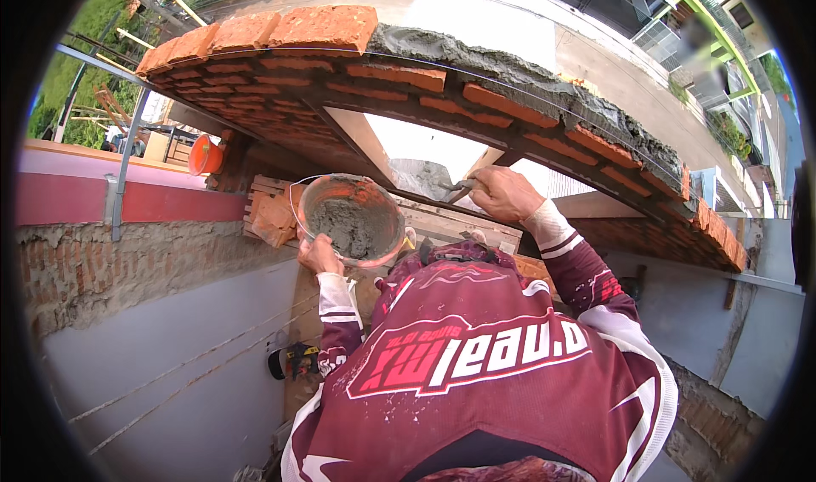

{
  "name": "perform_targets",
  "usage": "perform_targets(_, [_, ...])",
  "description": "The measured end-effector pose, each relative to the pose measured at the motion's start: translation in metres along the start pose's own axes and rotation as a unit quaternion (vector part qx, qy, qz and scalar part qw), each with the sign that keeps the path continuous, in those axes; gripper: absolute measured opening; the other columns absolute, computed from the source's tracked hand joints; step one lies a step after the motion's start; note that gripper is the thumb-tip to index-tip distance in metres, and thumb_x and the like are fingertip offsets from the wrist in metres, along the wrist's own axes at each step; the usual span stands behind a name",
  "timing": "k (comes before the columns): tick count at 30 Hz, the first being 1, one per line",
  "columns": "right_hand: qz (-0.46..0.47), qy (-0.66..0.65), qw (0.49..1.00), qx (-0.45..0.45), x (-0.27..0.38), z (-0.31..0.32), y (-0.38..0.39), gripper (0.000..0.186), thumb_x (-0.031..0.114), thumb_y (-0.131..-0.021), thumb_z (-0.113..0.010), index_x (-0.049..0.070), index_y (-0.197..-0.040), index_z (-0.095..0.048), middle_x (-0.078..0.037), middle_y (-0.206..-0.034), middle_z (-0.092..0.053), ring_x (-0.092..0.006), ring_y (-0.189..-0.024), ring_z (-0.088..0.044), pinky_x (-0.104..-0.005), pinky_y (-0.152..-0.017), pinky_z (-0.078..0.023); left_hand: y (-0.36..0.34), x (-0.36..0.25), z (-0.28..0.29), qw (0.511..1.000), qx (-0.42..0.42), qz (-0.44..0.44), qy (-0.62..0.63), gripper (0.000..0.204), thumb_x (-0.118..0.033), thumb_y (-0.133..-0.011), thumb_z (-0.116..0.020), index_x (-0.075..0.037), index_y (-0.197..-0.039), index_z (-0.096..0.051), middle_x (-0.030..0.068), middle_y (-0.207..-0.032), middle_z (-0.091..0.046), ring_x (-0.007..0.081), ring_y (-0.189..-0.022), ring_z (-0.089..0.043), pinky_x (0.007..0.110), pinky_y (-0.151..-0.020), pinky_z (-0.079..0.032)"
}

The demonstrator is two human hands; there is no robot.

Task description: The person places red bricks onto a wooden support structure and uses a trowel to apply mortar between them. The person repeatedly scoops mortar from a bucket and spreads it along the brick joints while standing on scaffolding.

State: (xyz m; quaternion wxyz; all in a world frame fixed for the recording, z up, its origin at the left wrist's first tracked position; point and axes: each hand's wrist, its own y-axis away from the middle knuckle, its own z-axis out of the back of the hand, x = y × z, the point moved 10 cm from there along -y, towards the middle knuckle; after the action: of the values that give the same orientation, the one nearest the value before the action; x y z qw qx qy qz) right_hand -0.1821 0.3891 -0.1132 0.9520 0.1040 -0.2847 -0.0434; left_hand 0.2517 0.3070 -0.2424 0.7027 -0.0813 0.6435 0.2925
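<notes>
My left hand (320, 254) grips the near-left rim of a bucket (388, 218) with a thin wire handle. Grey wet mortar (344, 224) lies in the bucket, which tilts toward me. In my right hand (507, 193) is the handle of a trowel (427, 178); its blade looks coated with grey mortar and sits just right of the bucket, below the wall top. Ahead curves a red brick wall (493, 104). Fresh mortar (476, 50) covers the middle and right of its top, and several bricks (323, 29) sit along the left part.
A thin string (289, 49) runs along the wall top. Loose bricks (274, 220) and wooden planks (501, 237) lie under the bucket and trowel. At left are an orange bucket (205, 155), a metal pole (130, 155) and a red-painted wall (64, 198). Thin rods (183, 388) cross below left.
</notes>
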Motion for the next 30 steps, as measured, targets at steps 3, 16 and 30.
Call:
perform_targets(3, [0.092,0.086,0.991,0.049,0.029,-0.06,-0.019,0.027,0.021,-0.082,-0.055,-0.001,-0.091,-0.07,-0.024,-0.088,-0.071,-0.0405,-0.088,-0.071,-0.0502,-0.081,-0.056,0.017,-0.022,-0.039,0.995,0.089,-0.027,0.022,0.043,0.008,-0.067,-0.054,0.007,-0.107,-0.07,0.0037,-0.096,-0.069,0.0128,-0.075,-0.061,0.026,-0.067,-0.047])
perform_targets(16, [0.128,0.116,0.967,0.185,0.052,-0.143,-0.018,0.026,0.024,-0.088,-0.059,0.002,-0.089,-0.072,-0.023,-0.089,-0.074,-0.0369,-0.085,-0.074,-0.0481,-0.072,-0.059,0.081,-0.08,-0.163,0.947,0.289,-0.118,-0.075,0.045,0.011,-0.07,-0.052,0.012,-0.111,-0.069,0.0077,-0.123,-0.068,0.007,-0.076,-0.061,0.022,-0.063,-0.046])
perform_targets(30, [0.071,0.251,0.964,-0.052,0.011,-0.08,-0.002,0.015,0.015,-0.087,-0.059,0.008,-0.082,-0.072,-0.014,-0.084,-0.072,-0.0281,-0.074,-0.074,-0.0435,-0.06,-0.056,0.125,-0.106,-0.157,0.898,0.301,-0.305,-0.1,0.028,0.008,-0.072,-0.053,0.01,-0.093,-0.072,0.0156,-0.125,-0.07,0.0211,-0.108,-0.069,0.031,-0.09,-0.052])
